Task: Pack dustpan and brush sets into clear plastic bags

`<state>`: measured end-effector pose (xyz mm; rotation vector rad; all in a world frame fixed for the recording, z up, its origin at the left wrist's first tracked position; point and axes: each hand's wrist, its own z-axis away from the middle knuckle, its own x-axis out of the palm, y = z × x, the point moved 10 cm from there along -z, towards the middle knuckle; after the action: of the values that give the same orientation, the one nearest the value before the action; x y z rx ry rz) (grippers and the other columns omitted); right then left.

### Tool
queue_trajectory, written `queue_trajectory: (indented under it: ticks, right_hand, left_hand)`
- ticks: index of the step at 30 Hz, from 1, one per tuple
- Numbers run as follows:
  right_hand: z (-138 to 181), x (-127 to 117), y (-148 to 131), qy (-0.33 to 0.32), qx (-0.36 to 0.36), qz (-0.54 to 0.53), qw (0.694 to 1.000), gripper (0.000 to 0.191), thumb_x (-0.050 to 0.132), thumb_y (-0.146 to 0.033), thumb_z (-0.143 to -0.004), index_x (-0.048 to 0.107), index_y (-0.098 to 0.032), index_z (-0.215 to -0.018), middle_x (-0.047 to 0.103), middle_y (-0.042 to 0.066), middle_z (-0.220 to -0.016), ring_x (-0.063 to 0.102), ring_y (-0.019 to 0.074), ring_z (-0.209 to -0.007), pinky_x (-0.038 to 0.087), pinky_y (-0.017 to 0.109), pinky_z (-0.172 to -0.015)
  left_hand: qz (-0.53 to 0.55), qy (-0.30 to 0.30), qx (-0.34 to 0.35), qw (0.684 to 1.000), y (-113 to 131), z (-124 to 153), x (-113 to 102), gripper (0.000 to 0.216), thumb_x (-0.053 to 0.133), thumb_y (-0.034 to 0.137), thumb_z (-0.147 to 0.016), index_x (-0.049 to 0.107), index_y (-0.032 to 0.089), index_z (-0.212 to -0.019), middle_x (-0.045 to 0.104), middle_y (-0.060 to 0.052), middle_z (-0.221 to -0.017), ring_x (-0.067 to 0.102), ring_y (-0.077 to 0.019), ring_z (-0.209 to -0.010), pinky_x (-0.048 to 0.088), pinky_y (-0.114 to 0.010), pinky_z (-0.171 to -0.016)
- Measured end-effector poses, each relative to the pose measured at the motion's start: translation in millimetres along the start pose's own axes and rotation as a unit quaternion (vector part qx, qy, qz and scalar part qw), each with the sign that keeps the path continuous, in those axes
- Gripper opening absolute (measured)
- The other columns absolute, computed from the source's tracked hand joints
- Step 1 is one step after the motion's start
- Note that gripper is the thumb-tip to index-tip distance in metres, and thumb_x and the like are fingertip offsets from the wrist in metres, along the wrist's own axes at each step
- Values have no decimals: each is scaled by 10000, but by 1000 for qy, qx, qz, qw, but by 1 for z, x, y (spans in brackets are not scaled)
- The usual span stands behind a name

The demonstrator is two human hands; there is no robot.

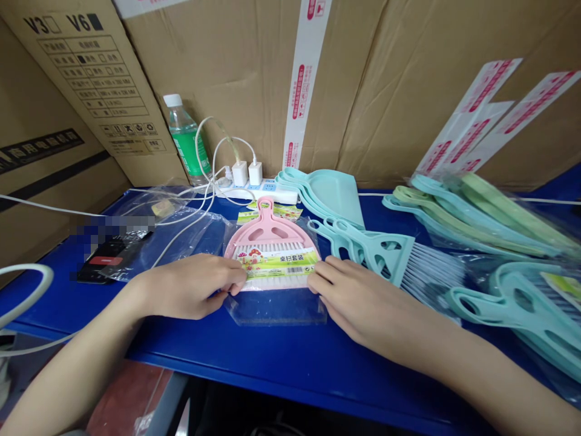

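A pink dustpan [295, 233] with a small brush lies in a clear plastic bag [276, 309] on the blue table, handle pointing away from me. Across the brush bristles sits a green and yellow label card [281, 261]. My left hand [195, 284] is closed at the left lower edge of the packed set, fingers curled. At the opposite edge my right hand [347, 290] is closed too, its fingertips by the card's right end. The bag's lower part reaches past the dustpan toward me. Exactly what the fingertips pinch is partly hidden.
Teal dustpans [336, 191] and teal brushes [381, 254] lie loose behind and to the right. Bagged sets [481, 212] fill the far right. A power strip [267, 189] with white cables, a bottle [188, 142] and a black phone-like object [109, 257] stand or lie left; cardboard boxes [254, 79] wall the back.
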<state>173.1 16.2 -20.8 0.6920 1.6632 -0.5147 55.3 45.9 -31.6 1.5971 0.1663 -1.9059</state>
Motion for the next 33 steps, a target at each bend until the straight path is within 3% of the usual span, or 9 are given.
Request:
queue_trajectory:
  ticks: [33]
  right_hand:
    - [1, -2, -1, 22, -6, 15, 1000, 163, 591, -49, -784, 595, -183, -877, 663, 57, -878, 611, 221, -815, 503, 353, -721]
  left_hand:
    - [7, 14, 1, 1000, 3, -1, -4, 170, 428, 36, -807, 480, 197, -785, 601, -9, -832, 566, -149, -748, 419, -262, -667]
